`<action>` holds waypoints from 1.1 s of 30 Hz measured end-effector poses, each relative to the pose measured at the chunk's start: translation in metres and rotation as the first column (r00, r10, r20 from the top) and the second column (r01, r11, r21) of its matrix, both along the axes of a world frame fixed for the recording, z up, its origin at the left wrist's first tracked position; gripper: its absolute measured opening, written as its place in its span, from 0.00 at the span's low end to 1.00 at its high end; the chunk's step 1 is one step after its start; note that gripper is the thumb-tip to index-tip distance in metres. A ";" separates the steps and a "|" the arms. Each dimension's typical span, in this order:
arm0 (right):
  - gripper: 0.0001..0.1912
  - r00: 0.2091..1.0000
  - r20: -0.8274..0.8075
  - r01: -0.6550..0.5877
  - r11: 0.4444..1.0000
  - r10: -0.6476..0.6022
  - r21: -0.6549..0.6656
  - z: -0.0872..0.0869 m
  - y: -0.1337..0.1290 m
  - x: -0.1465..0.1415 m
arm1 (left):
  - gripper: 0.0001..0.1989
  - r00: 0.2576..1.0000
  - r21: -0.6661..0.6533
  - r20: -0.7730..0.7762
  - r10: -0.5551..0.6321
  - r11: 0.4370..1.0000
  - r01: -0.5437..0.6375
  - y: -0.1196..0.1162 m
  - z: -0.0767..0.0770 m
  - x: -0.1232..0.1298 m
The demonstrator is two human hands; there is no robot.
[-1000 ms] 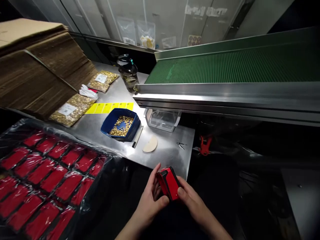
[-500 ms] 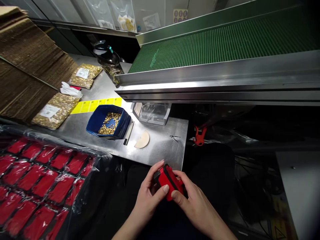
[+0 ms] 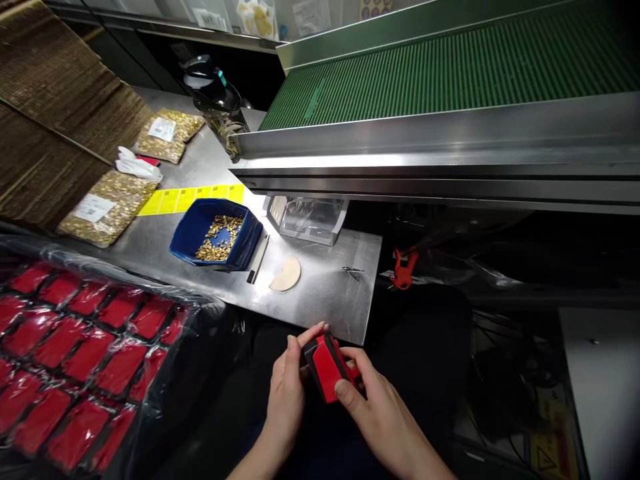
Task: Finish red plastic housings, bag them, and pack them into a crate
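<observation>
A red and black block-shaped part is held between my hands, in front of the metal table's edge. My right hand grips its right side, with the thumb on the red face. My left hand is at its left side, fingers behind its upper left corner and thumb raised off the red face. Beyond them on the table lie a pale partial disc, small metal tweezers-like pieces and a black and white stick tool. A blue bin holds small gold-coloured pieces.
A green ribbed conveyor with a metal side rail crosses above the table. At the left are plastic-wrapped red parts, stacked cardboard and bags of gold pieces. A clear tray and orange-handled tool stand nearby.
My left thumb has lifted off the red face and points upward. The red and black part has shifted slightly left and turned, showing more of its red face. The camera view has shifted slightly.
</observation>
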State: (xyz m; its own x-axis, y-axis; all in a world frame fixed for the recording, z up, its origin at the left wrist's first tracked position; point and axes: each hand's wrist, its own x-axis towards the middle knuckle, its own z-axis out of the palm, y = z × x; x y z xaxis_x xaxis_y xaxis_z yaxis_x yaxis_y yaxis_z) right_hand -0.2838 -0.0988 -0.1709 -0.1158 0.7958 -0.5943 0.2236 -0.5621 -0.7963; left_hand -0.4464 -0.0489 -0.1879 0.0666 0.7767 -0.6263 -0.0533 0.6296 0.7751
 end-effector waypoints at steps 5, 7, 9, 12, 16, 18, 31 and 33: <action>0.26 0.997 -0.069 0.026 1.000 -0.025 0.014 -0.005 -0.003 0.003 | 0.30 0.998 -0.030 0.069 0.002 1.000 0.000 -0.001 0.005 -0.003; 0.26 0.996 -0.087 0.027 0.999 -0.025 0.019 -0.007 -0.005 0.004 | 0.29 0.998 -0.004 0.065 -0.013 1.000 0.014 -0.002 0.006 -0.004; 0.26 0.995 -0.093 0.026 0.999 -0.024 0.023 -0.009 -0.006 0.005 | 0.29 0.998 0.010 0.059 -0.026 1.000 0.025 -0.003 0.005 -0.004; 0.26 0.995 -0.096 0.024 0.999 -0.021 0.029 -0.012 -0.008 0.005 | 0.29 0.996 0.000 0.081 -0.028 1.000 0.028 -0.006 0.005 -0.005; 0.28 0.995 -0.099 0.017 1.000 -0.015 0.016 -0.016 -0.010 0.004 | 0.29 0.995 0.068 0.082 -0.065 0.996 0.059 -0.006 0.003 -0.007; 0.30 0.995 -0.096 0.011 1.000 -0.011 0.000 -0.017 -0.012 0.004 | 0.25 0.993 0.136 0.019 -0.116 0.984 0.112 -0.005 0.002 -0.008; 0.39 0.994 0.041 -0.106 0.983 0.101 0.149 -0.008 -0.007 0.012 | 0.21 0.984 -0.105 0.160 0.075 0.993 -0.058 -0.003 0.000 -0.004; 0.37 0.991 0.074 -0.123 0.972 0.110 0.201 -0.010 -0.006 0.009 | 0.21 0.983 -0.105 0.165 0.081 0.992 -0.064 -0.004 0.001 -0.003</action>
